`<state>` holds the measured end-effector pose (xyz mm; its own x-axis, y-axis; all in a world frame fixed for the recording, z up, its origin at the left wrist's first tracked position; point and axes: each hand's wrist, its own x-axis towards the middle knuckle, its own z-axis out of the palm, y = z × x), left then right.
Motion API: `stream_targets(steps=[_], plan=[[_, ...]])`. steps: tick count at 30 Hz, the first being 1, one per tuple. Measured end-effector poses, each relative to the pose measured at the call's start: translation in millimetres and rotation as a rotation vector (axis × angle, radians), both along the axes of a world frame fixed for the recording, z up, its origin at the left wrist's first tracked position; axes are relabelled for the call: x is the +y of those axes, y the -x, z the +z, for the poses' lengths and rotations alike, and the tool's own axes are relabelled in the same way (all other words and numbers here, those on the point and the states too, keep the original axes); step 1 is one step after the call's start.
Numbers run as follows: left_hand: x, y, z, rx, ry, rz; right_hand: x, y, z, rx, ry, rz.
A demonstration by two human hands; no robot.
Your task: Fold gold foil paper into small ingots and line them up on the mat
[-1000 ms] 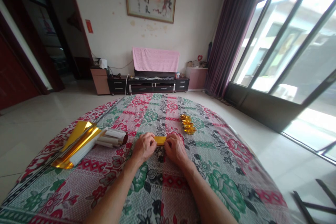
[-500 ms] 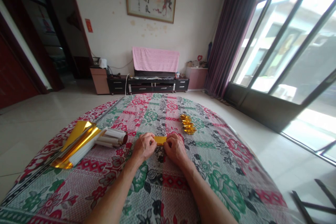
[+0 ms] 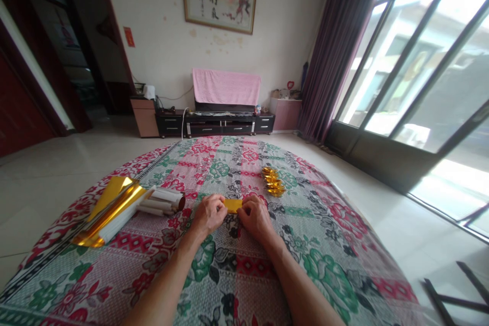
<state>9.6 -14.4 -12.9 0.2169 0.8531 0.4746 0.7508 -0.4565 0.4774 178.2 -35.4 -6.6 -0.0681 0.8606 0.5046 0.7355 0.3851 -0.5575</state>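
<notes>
A small strip of gold foil paper lies across the middle of the table between my two hands. My left hand is closed with its fingertips pinching the strip's left end. On the right end, my right hand pinches it the same way. The ends of the strip are hidden under my fingers. Several folded gold paper pieces stand in a row beyond my right hand. To the left lie loosely rolled gold foil sheets beside several pale rolled papers.
A patterned red, green and grey cloth covers the round table. Beyond it stand a low black cabinet and a screen under a pink cloth. Dark stool legs show on the floor at lower right.
</notes>
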Motion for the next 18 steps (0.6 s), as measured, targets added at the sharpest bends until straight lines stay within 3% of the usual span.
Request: stream_targets(steps=[18], plan=[[1.6, -1.5, -4.7, 0.014, -0.003, 0.059, 3.0, 0.6, 0.7, -0.005, 0.011, -0.009]])
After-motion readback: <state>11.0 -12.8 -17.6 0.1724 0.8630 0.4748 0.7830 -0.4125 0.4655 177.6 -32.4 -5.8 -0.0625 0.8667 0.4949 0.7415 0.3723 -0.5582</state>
